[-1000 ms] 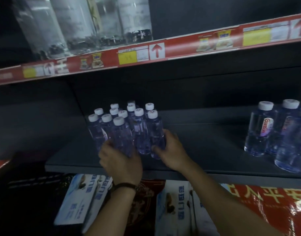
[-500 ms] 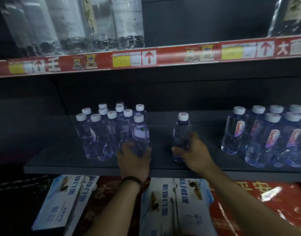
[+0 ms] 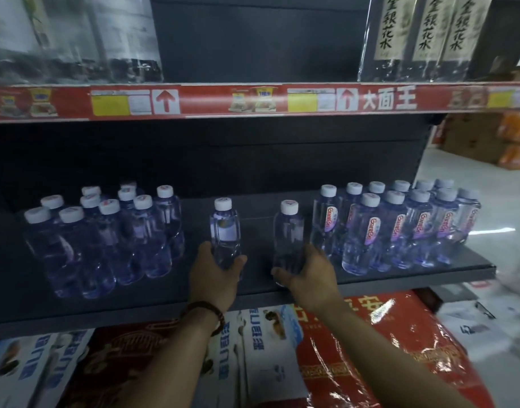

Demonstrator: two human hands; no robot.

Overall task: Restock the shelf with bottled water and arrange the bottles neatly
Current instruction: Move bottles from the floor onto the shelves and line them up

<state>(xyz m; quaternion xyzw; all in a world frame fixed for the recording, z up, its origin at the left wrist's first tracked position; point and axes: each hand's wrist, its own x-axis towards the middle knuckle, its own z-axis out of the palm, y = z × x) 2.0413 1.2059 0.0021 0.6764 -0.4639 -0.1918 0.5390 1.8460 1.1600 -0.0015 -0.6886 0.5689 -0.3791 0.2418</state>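
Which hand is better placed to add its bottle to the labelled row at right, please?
Probably the right hand: its bottle is beside that row; the left hand holds the other bottle farther off.

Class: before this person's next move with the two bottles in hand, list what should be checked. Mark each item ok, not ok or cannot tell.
1. Left hand grips the left bottle around its lower body: ok.
2. Right hand grips the right bottle around its base: ok.
3. Both held bottles upright, white caps on: ok.
4. Bare shelf surface between the left cluster and the right group: ok.
5. Held bottles' brand labels face front like the right group's: not ok.
6. Held bottles resting on the shelf rather than lifted: cannot tell.
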